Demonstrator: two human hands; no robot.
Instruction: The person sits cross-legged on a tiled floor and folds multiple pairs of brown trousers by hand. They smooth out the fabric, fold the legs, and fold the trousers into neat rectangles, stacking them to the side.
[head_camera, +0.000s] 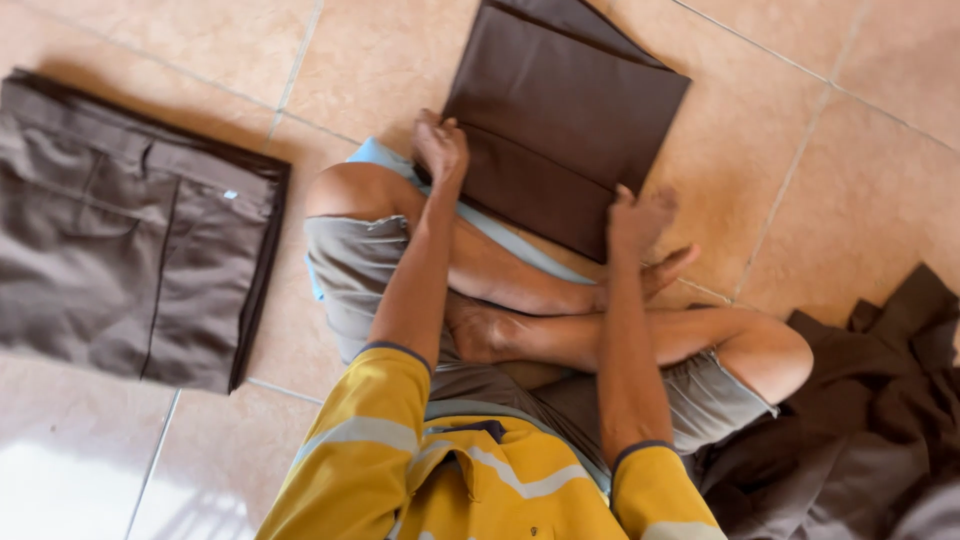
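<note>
I sit cross-legged on a tiled floor. A dark brown folded cloth (560, 110) lies on the floor in front of my legs. My left hand (440, 145) grips its near left edge, fingers curled around it. My right hand (640, 215) holds the near right corner of the same cloth. Both arms reach forward over my crossed legs, in yellow sleeves with grey stripes.
Folded grey-brown trousers (130, 225) lie on the floor to the left. A crumpled heap of dark brown clothing (870, 420) sits at the lower right, beside my knee. A light blue flat thing (370, 155) shows under my legs. Beige floor tiles (850, 170) lie all around.
</note>
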